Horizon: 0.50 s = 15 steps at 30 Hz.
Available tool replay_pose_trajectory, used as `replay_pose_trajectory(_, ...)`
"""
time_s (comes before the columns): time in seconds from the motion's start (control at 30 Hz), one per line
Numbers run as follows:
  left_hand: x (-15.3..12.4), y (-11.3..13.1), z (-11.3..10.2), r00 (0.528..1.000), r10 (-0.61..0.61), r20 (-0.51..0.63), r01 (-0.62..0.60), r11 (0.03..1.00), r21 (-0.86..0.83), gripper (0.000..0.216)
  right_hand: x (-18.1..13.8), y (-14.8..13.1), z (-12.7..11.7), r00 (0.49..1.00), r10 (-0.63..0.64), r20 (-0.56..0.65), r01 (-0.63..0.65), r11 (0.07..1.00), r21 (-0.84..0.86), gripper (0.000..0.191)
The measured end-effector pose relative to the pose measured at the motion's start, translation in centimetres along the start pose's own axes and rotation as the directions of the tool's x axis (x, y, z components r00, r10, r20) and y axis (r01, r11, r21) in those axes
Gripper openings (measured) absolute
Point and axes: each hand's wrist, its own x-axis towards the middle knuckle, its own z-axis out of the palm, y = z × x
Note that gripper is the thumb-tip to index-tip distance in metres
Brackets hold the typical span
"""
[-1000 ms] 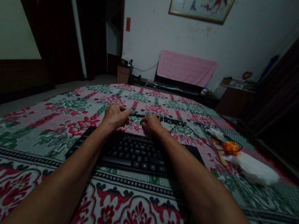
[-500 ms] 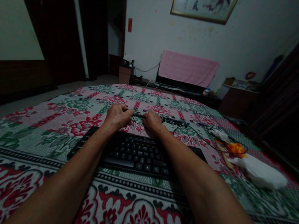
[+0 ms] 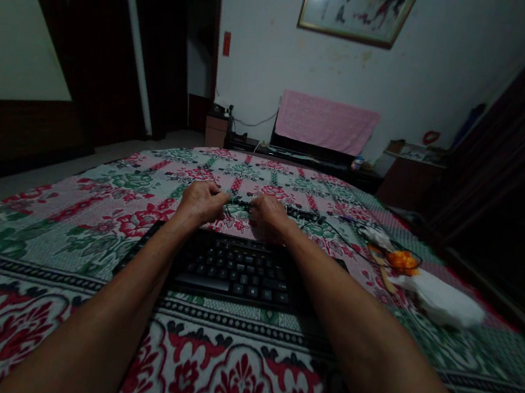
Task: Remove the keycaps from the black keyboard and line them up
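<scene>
A black keyboard (image 3: 231, 271) lies on the patterned cloth (image 3: 233, 384), partly covered by my forearms. Just beyond its far edge, a dark knobbly strip (image 3: 306, 215) stretches sideways; I cannot make out exactly what it is. My left hand (image 3: 202, 201) pinches at the strip's left end, thumb and fingers together. Closed over the strip a little to the right is my right hand (image 3: 269, 214), its fingertips mostly hidden. Between the two hands a short stretch of the strip shows. A thin black cord (image 3: 340, 237) runs off to the right near it.
On the right lie an orange bundle (image 3: 402, 262), a flat wooden stick (image 3: 385, 276) and a white plastic bag (image 3: 445, 302). A pink towel (image 3: 326, 123) hangs over something against the far wall. A low cabinet (image 3: 409, 180) stands at the back right.
The view has shifted slightly, so the room and the bag appear a little further left. Both hands keep their hold on the strip, with the gap between them slightly wider.
</scene>
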Motion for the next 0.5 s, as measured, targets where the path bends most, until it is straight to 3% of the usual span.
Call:
replay_pose_trajectory(0.2, -1.1, 1.0, -1.3, 0.975, 0.029, 0.222, -0.059, 0.99, 0.129, 0.017, -4.0, -0.9, -1.5, 0.996, -0.078, 0.041, 0.075, 0.994, 0.075, 0.027)
replay_pose_trajectory(0.5, -2.7, 1.9, -1.4, 0.953, 0.007, 0.302, -0.067, 0.98, 0.19, 0.015, -8.5, -4.0, -0.4, 0.992, -0.121, -0.026, 0.124, 0.963, 0.238, 0.031)
